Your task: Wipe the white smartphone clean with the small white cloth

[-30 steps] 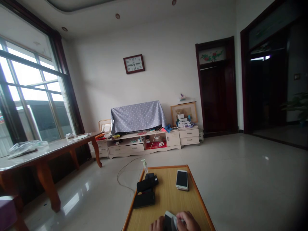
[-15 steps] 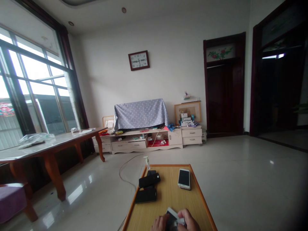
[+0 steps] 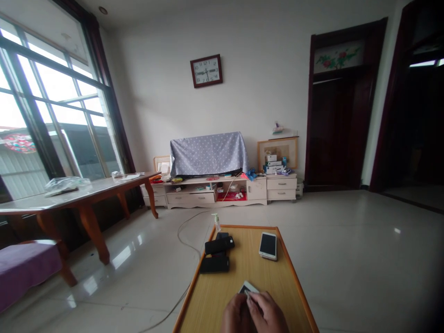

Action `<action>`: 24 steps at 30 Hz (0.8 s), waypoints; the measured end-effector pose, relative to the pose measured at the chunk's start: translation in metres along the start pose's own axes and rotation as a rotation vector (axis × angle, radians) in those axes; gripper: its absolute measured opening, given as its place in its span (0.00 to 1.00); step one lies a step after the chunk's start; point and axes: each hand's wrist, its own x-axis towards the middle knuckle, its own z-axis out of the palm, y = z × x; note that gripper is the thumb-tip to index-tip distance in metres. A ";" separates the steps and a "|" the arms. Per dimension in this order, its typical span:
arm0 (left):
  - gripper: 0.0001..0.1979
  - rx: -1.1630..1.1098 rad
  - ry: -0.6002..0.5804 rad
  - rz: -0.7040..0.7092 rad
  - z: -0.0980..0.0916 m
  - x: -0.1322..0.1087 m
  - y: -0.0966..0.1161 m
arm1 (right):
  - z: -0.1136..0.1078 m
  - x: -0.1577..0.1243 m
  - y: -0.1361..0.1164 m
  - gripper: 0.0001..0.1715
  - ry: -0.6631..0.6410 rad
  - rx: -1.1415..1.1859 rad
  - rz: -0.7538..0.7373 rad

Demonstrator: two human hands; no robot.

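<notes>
Low in the head view, a white phone (image 3: 249,285) with a dark screen lies on the wooden table (image 3: 277,289), mostly covered by my hands. My left hand (image 3: 236,312) has its fingers curled in, meeting the other hand above the phone. My right hand (image 3: 268,311) pinches a small pale piece (image 3: 246,292), perhaps a wipe, at the fingertips. Whether my left fingers also grip that piece is hidden. Farther up the table, black phones (image 3: 215,264) sit on the left side, some overlapping. Another white phone (image 3: 268,245) rests at the right on something thin.
A clear pump bottle (image 3: 217,223) stands at the table's far left corner. A cable (image 3: 178,233) runs along the floor beside it. Left is a long table (image 3: 104,188) with a plastic bag (image 3: 65,185); a low cabinet (image 3: 256,192) lines the far wall.
My hands have drawn together over the phone, where earlier they were apart with a crumpled pale piece in my right hand. The camera view has tilted down and shifted slightly left.
</notes>
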 end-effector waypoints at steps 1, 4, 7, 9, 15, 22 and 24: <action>0.17 -0.018 -0.032 0.046 -0.002 -0.002 0.002 | 0.000 -0.001 -0.001 0.19 0.021 -0.004 0.000; 0.17 0.199 -0.075 0.178 -0.013 -0.007 0.006 | -0.003 -0.002 0.002 0.18 0.090 -0.036 0.049; 0.15 0.312 -0.018 0.127 -0.026 -0.009 0.001 | -0.008 0.001 0.013 0.19 0.135 -0.083 0.081; 0.19 0.385 0.031 0.078 -0.034 -0.009 -0.005 | -0.010 0.002 0.018 0.19 0.155 -0.128 0.077; 0.40 0.691 -0.007 0.027 -0.043 -0.015 -0.019 | -0.001 -0.001 0.014 0.18 0.056 -0.280 -0.041; 0.33 0.647 -0.018 0.021 -0.046 -0.013 -0.029 | 0.019 -0.025 -0.012 0.21 -0.108 -0.522 -0.134; 0.33 0.618 -0.029 0.010 -0.049 -0.012 -0.031 | 0.022 -0.031 -0.020 0.23 -0.188 -0.647 -0.149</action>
